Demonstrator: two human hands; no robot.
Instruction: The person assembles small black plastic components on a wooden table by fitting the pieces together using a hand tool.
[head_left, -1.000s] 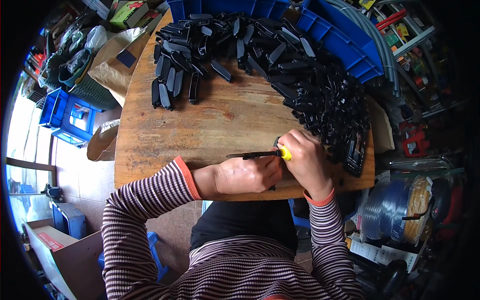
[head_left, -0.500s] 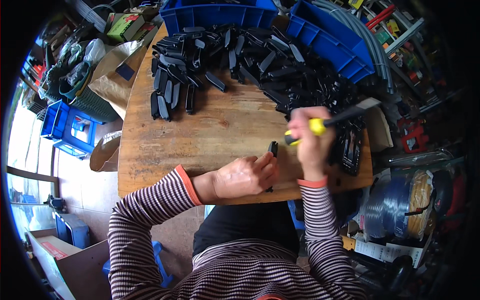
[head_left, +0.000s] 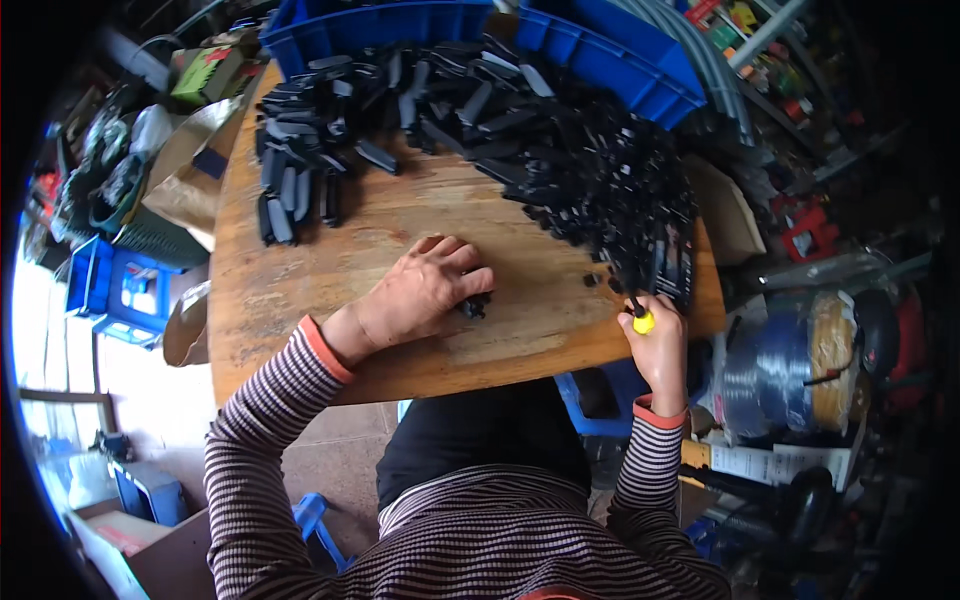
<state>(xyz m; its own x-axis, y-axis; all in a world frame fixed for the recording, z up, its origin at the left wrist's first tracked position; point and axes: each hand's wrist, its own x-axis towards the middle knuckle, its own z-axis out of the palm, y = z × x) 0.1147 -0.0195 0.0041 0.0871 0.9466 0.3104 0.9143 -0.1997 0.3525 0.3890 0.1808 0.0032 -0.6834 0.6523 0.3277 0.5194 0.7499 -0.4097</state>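
Note:
My left hand [head_left: 420, 290] rests on the near middle of the wooden table [head_left: 400, 220], its fingers curled down over a small black plastic part [head_left: 476, 304]. Most of that part is hidden beneath the fingers. By the table's right front edge, my right hand [head_left: 658, 340] is closed around a yellow-and-black handled tool [head_left: 643, 322]. The tool's dark end points away from me toward the black pieces, and its tip cannot be made out. A large heap of black plastic parts [head_left: 470, 110] curves across the table's far side and down its right side.
Blue plastic bins [head_left: 620, 65] stand behind the heap. Small black bits [head_left: 592, 281] lie near my right hand. Left of the table are a paper bag [head_left: 190, 170] and a blue stool [head_left: 120, 290]. Wrapped coils of tubing [head_left: 770, 365] sit at the right.
My right hand has come down toward me and to the right with the tool, which was raised and blurred before. My left hand has shifted left and its fingers now cover the black part.

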